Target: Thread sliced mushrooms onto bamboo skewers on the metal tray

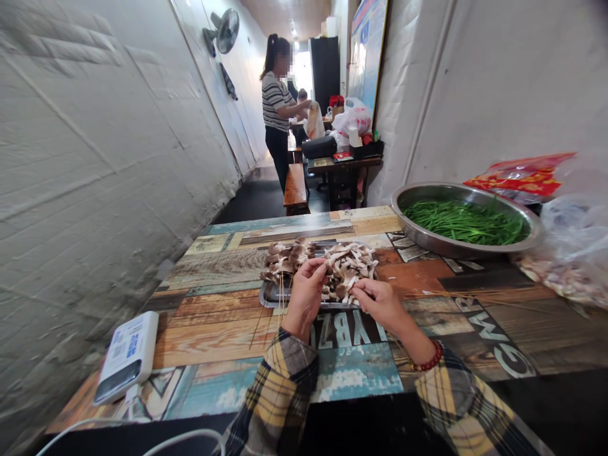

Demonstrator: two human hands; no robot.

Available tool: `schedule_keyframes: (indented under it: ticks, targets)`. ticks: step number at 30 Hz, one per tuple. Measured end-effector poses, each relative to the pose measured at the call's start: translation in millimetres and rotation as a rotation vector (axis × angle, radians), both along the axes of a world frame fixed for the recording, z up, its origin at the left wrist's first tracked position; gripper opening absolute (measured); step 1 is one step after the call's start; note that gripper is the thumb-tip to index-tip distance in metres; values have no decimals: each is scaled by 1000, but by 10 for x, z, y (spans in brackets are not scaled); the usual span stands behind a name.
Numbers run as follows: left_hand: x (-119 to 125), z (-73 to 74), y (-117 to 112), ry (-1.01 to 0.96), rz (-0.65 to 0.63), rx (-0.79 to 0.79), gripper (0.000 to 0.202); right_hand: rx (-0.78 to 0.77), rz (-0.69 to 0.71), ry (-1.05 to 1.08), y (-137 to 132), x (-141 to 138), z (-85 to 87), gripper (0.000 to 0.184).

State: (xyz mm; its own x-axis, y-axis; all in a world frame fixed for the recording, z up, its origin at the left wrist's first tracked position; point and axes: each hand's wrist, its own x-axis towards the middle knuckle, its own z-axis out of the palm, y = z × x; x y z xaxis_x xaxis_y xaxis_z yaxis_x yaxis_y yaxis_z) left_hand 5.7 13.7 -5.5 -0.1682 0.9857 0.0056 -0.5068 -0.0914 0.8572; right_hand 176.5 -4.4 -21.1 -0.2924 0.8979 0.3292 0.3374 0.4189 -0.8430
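A metal tray [268,296] heaped with torn mushrooms [342,261] sits mid-table in front of me. My left hand [304,297] is closed in a pinch on a mushroom piece at the tray's near edge, beside thin bamboo skewers [280,297] that lean over the tray rim. My right hand [380,301] is also pinched shut, on a mushroom piece at the pile's near right side. Both wrists wear yellow plaid sleeves; a red bead bracelet [427,363] circles the right one.
A steel bowl [427,239] of green stalks stands at the back right, with plastic bags [570,253] beside it. A white power bank [127,353] with cable lies near left. Loose skewers [498,299] lie right of me. A person stands at a far table [344,164].
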Motion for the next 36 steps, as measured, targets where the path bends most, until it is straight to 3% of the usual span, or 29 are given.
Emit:
schedule_keyframes:
  ticks: [23, 36]
  targets:
    - [-24, 51, -51, 7, -151, -79, 26, 40, -10, 6, -26, 2, 74, 25]
    - [71, 68, -117, 63, -285, -82, 27, -12, -26, 58, 1, -19, -6, 26]
